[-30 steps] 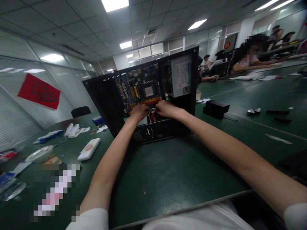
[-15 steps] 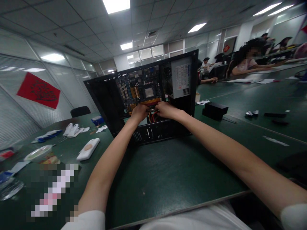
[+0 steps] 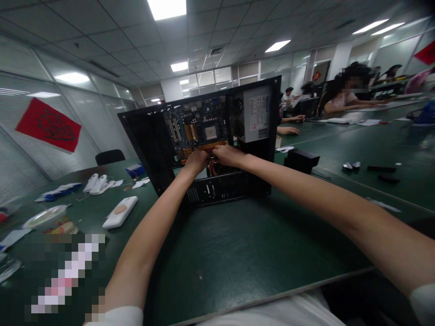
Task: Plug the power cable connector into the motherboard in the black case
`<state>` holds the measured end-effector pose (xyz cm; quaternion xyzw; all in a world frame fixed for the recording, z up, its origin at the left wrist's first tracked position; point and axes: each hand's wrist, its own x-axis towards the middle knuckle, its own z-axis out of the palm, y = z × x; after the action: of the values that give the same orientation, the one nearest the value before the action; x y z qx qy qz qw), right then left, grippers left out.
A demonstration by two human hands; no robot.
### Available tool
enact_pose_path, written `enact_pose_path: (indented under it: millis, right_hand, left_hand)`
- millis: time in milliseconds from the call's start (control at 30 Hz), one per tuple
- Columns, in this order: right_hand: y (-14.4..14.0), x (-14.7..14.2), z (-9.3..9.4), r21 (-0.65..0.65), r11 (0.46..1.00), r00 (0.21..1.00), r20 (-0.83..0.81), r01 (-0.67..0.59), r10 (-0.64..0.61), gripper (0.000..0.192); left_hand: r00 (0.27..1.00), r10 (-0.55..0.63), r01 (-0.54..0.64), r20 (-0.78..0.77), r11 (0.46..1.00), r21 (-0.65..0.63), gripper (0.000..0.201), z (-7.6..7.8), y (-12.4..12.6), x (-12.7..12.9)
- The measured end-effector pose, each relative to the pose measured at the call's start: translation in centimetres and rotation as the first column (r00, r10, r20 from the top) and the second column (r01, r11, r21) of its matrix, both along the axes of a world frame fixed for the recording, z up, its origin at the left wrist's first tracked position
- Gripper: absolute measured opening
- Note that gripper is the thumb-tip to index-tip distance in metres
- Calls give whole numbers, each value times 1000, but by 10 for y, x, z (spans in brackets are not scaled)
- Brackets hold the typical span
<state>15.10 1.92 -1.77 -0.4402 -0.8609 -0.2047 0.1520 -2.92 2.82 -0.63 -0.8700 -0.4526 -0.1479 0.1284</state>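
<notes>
On a long dark green table (image 3: 238, 253) in a bright open office, an open black metal computer case (image 3: 204, 145) stands upright with its side panel off, and I have both arms stretched into it. Against its back wall sits the blue motherboard (image 3: 199, 127), with the grey boxy power supply (image 3: 254, 113) mounted in the upper right corner. My left hand (image 3: 196, 160) and right hand (image 3: 228, 155) meet at the board's lower edge, fingers curled in and pinched around something at the orange connector strip (image 3: 212, 146), just above a bundle of red and yellow cables (image 3: 215, 168); what exactly each hand grips is hidden by my knuckles, so I cannot tell. By my reading, the step in hand is seating or freeing a plug at that lower edge, and the next move calls for a straight, even push or pull with both hands, keeping the loose wires away from the socket. Farther left on the table lie a white oblong plastic device (image 3: 119, 212) and scattered white and blue packets (image 3: 61, 191); a small black box (image 3: 302, 159) rests to the right of the case. Other people sit at work at the tables beyond.
</notes>
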Motion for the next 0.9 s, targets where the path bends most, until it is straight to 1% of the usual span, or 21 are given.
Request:
enact_pose_path:
  millis: [100,233,367,533,700,900]
  right_hand:
    - [-2,-1,0,-2,998,998,6,61,-61,32]
    - [-1,-5,1,-20,995,995,28,94,-93,31]
    - [0,-6,1,-54,993,995,25,102,-101,28]
    - [2,-5,1,-64,992,993,61,108,-104,29]
    - [4,-6,2,-58,991,991,62,118,-115,27]
    - [-2,-1,-1,-80,989,992,28,122,-120,25]
  left_hand:
    - [1000,-7,7,2,1000,17,23,0,1,-1]
    - [1000,-10,10,-7,1000,9,24,0,1,-2]
    - [1000,-25,25,10,1000,-10,24,-1,-1,-3]
    - [997,-70,70,37,998,-9,29,-3,2,-4]
    - [997,-52,52,51,999,4,28,-3,6,-3]
    - [999,-26,26,37,1000,1,29,-1,2,-1]
